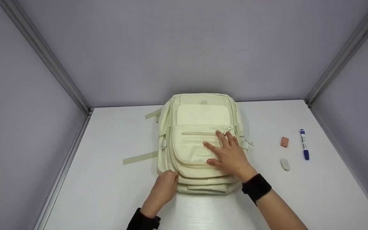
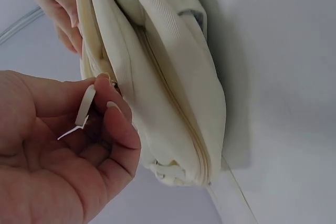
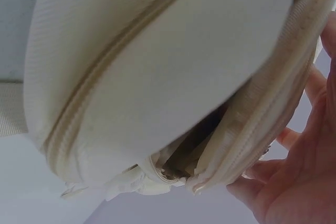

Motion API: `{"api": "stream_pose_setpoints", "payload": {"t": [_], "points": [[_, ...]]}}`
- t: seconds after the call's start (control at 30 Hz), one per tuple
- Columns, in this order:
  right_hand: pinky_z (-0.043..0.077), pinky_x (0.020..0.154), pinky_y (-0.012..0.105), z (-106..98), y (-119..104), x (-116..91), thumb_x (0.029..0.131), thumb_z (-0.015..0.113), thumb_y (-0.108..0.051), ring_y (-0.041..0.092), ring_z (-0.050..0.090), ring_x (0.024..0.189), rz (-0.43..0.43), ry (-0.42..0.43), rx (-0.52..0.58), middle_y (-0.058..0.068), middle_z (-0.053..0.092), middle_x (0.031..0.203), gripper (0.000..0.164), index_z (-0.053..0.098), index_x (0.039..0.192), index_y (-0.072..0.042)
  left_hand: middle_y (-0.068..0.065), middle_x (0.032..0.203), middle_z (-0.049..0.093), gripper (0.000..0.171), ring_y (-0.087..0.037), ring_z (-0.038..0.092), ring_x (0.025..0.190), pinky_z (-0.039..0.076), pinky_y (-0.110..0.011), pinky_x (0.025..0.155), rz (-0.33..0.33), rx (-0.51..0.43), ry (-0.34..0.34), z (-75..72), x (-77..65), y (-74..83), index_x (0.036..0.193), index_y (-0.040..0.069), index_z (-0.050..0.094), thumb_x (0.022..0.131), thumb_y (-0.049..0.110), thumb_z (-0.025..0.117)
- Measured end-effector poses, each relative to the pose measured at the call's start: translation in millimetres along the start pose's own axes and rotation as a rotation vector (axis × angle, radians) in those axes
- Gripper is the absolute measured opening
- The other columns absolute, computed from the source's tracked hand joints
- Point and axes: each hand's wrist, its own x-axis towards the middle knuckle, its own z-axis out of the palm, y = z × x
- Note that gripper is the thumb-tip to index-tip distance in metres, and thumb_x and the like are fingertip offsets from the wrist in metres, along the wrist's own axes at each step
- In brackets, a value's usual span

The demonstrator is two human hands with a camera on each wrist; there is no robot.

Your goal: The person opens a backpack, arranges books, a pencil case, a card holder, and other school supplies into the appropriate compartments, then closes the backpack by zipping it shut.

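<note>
Fingertips (image 2: 116, 109) of the left hand (image 1: 165, 187) were clamped on a pale zipper pull (image 2: 85, 106) at the near left corner of the cream backpack (image 1: 204, 115), which lay front up in the middle of the white table (image 1: 113, 134). On the right hand (image 1: 232, 158) the fingers were spread apart and rested on the front pocket (image 1: 187, 150). From the right wrist, a dark gap (image 3: 202, 132) showed between two panels, so one compartment stood at least partly open; whether this pull served it could not be told. Done well, the step probably called for steady, light pressure from the right hand to keep the soft cloth from bunching, and a smooth draw by the left in line with the zipper's track, eased round the corner rather than yanked.
</note>
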Motion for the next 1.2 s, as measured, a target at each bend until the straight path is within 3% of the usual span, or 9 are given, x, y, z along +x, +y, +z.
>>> {"api": "stream_pose_setpoints", "payload": {"t": [0.2,0.47,0.87,1.03,1.2], "points": [[0.025,0.106,0.065,2.4,0.0,-1.5,0.091,0.054,-0.064,0.055,0.02,0.138,-0.017,0.053,-0.012,0.022,0.02,0.157,0.064,0.045,0.148,-0.036,0.001,0.081,0.063,0.007,-0.012,0.063,0.077,0.052,-0.028,0.065,0.049,-0.056,-0.047,21.3,-6.0,11.6,0.091,0.003,0.07,0.092,0.0,0.064],[0.021,0.108,0.064,4.8,-1.0,-1.8,0.092,0.052,-0.064,0.054,0.016,0.139,-0.003,0.027,0.01,0.021,0.017,0.159,0.064,0.042,0.148,-0.037,0.0,0.088,0.064,0.007,-0.014,0.064,0.084,0.053,-0.027,0.071,0.17,0.029,0.048,43.9,-6.7,29.8,0.094,0.004,0.07,0.095,0.005,0.063],[0.022,0.108,0.064,5.1,-2.5,-1.9,0.092,0.053,-0.064,0.054,0.017,0.139,-0.017,0.056,0.023,0.021,0.018,0.158,0.063,0.045,0.148,-0.036,0.001,0.078,0.057,0.011,-0.012,0.059,0.071,0.048,-0.025,0.06,0.259,0.082,-0.002,58.7,7.4,52.8,0.093,0.004,0.069,0.098,0.007,0.06],[0.021,0.108,0.065,2.1,-4.2,-2.3,0.092,0.052,-0.063,0.053,0.015,0.141,-0.001,0.038,0.02,0.02,0.018,0.159,0.064,0.043,0.149,-0.035,0.001,0.081,0.061,0.009,-0.008,0.06,0.072,0.048,-0.023,0.061,0.269,0.008,-0.007,56.2,9.5,50.4,0.097,0.004,0.072,0.096,0.007,0.063],[0.021,0.108,0.064,-7.9,-13.5,-6.9,0.091,0.063,-0.053,0.047,0.018,0.142,0.063,0.067,0.052,0.02,0.025,0.157,0.065,0.044,0.149,-0.029,0.002,0.082,0.067,0.005,-0.005,0.062,0.074,0.049,-0.019,0.064,0.304,-0.085,0.064,54.2,10.1,44.5,0.091,0.007,0.073,0.091,0.005,0.069]]}}
